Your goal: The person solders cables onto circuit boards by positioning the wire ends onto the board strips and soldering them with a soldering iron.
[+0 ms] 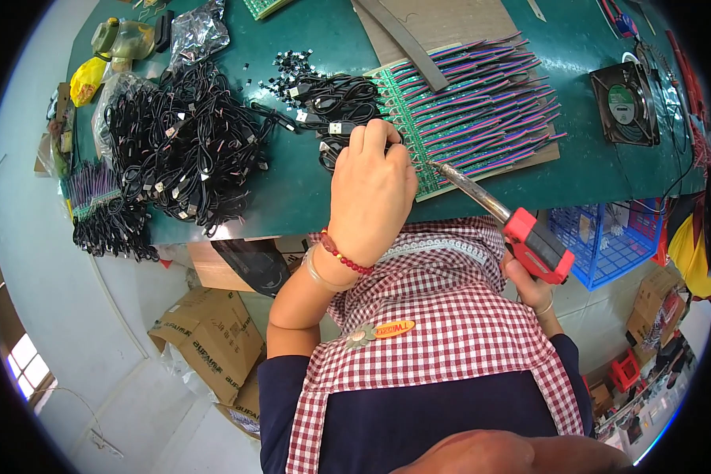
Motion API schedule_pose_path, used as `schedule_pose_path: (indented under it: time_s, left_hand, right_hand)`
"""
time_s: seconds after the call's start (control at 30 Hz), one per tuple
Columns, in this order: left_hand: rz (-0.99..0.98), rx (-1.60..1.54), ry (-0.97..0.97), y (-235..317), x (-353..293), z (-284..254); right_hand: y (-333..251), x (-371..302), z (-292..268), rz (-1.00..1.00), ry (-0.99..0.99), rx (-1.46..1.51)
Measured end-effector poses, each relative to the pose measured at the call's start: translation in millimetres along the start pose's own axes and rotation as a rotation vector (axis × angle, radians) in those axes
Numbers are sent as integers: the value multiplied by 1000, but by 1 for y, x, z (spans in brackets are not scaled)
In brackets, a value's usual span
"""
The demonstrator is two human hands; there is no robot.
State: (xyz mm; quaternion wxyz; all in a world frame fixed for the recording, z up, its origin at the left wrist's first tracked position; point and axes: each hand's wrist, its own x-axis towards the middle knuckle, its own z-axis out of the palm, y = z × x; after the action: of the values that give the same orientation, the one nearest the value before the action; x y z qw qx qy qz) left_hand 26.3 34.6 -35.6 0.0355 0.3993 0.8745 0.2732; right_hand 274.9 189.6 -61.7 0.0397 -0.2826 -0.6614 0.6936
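Note:
My left hand [374,172] is curled with its fingertips pinched together at the left edge of a green circuit board panel [405,118]. Whatever lies between those fingertips is hidden by the hand. Black USB cables [341,99] lie bundled just beyond and beside it. My right hand [527,284] grips a red and black soldering iron [533,243] by its handle. The iron's metal barrel slants up and left, and its tip rests at or just over the panel close to my left fingers. Rows of dark, pink and blue wires [482,110] fan out rightward from the panel.
A large heap of black USB cables [189,150] covers the table's left. Small black parts [288,71] lie scattered behind. A grey strip [407,47] crosses the cardboard [458,24]. A fan [624,104] stands at right, above a blue basket [600,245].

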Motion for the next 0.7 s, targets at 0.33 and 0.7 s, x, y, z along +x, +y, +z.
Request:
schedule_pose_path:
  time_s: [0.33,0.7]
  left_hand:
    - [-3,7,-16,0,0,-1]
    - [24,20,-17,-1,1,0]
  right_hand:
    - [2,-1,1,1,32,26]
    - [8,-5,-3,18,-2,43]
